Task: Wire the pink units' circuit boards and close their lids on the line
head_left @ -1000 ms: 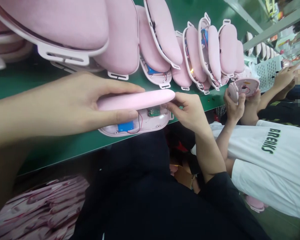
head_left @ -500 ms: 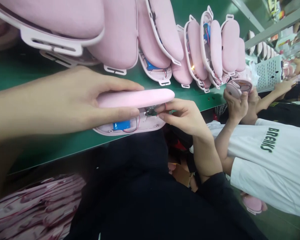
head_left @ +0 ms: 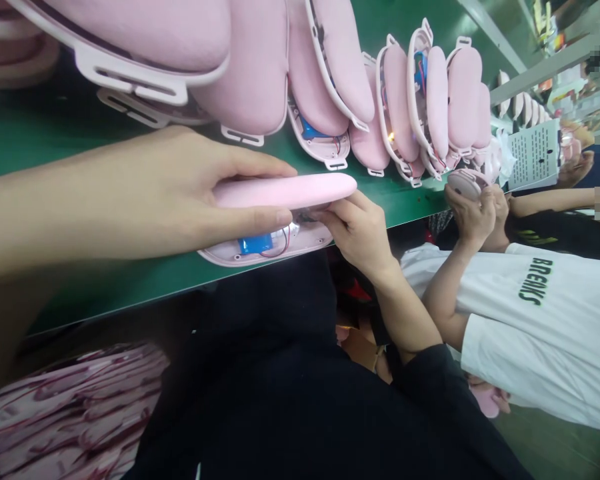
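Note:
A pink oval padded shell (head_left: 285, 191) lies partly open over its lower half (head_left: 300, 243) near the table edge. My left hand (head_left: 195, 193) clasps the padded half between thumb and fingers, holding it raised. In the gap sit a blue battery (head_left: 255, 245) and thin red and black wires. From the right, my right hand (head_left: 357, 233) reaches under the padded half, its fingers pinched at a small circuit board (head_left: 307, 216) that is mostly hidden by the fingers and the shell.
Several similar pink shells (head_left: 255, 67) stand in a row along the green table (head_left: 130, 287), some with batteries and wires showing. A co-worker in a white shirt (head_left: 520, 313) holds a pink part at the right. More pink pieces (head_left: 80, 407) are piled at lower left.
The padded half has come down a little, narrowing the gap. My right hand's fingers have gone further under it, and less of the circuit board shows.

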### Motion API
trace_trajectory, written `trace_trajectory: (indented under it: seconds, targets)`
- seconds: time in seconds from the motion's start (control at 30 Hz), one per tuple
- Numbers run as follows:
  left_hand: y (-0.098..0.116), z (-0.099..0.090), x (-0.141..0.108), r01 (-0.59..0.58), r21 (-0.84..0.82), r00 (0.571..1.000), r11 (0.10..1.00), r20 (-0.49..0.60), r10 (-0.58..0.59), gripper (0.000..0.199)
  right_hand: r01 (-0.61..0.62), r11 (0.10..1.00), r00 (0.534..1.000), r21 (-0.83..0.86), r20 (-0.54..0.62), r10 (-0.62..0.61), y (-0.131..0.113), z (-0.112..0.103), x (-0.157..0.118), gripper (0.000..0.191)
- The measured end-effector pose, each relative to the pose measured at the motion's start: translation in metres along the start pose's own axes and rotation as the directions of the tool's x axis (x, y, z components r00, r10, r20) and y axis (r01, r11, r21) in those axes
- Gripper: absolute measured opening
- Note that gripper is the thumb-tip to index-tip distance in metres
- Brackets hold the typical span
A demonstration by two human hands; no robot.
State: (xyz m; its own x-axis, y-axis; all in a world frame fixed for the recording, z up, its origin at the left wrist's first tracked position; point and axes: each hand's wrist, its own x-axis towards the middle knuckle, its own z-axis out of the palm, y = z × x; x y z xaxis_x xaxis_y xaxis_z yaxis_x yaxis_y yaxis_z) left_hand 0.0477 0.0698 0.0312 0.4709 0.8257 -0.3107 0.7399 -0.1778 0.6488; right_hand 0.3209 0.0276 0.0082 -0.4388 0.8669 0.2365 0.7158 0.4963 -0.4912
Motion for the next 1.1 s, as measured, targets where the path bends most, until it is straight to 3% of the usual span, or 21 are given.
trace_trajectory:
  seconds: [0.17, 0.37, 0.6, 1.1]
  targets:
    - [0.011, -0.004, -0.001, 0.008, -0.022, 1.000, 1.000, 0.021, -0.007, 0.097, 0.062, 0.998, 0.997, -0.029, -0.037, -0.063, 0.001, 0.006, 0.000, 0.019]
    - [0.013, -0.006, 0.000, 0.049, -0.090, 0.998, 0.995, 0.030, -0.047, 0.091, 0.045, 0.992, 0.999, -0.116, 0.003, -0.045, -0.001, 0.007, 0.003, 0.020]
    - [0.007, -0.004, 0.000, -0.017, -0.144, 0.999, 0.989, 0.030, 0.022, 0.080, 0.018, 0.975, 0.995, -0.220, 0.100, 0.004, -0.003, 0.004, 0.007, 0.021]
    - [0.008, -0.005, 0.000, -0.028, -0.126, 0.999, 0.992, 0.037, 0.032, 0.083, 0.101, 0.971, 0.986, -0.216, 0.155, -0.068, -0.002, -0.002, 0.000, 0.021]
